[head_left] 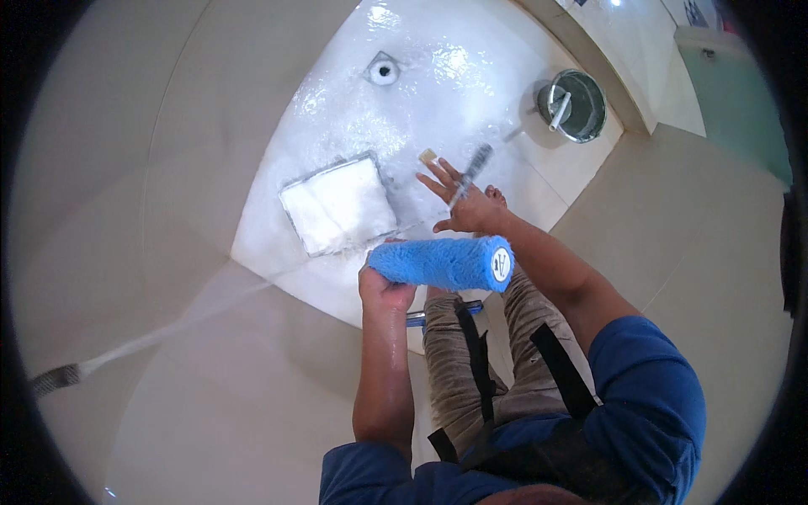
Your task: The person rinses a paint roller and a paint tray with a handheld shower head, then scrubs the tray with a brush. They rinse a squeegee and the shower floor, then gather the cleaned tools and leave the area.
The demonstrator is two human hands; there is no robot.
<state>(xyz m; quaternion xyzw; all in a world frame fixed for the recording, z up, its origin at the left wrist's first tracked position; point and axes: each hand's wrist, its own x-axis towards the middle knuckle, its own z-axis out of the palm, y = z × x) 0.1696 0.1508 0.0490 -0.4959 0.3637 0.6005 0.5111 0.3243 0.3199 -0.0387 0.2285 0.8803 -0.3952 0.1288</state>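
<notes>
My left hand (384, 290) is closed around the left end of a fuzzy blue paint roller sleeve (438, 263); the sleeve hides most of its fingers. To the right, my right hand (467, 206) reaches over the wet white floor (328, 126) with its fingers spread. At its fingertips is a small beige block (427, 156); whether they touch is unclear. A narrow grey ribbed piece (478, 160), with a pale streak below it, crosses in front of this hand and does not look gripped. Left of the hand, a square grey-rimmed frame (290, 223) holds something bright white.
A round drain (384, 72) lies in the far part of the white floor. At the far right a dark bucket (596, 105) holds a white-handled tool (560, 111). From a grey nozzle (56, 380) at lower left, water streams toward the frame. A blue-edged bar (417, 319) is by my legs.
</notes>
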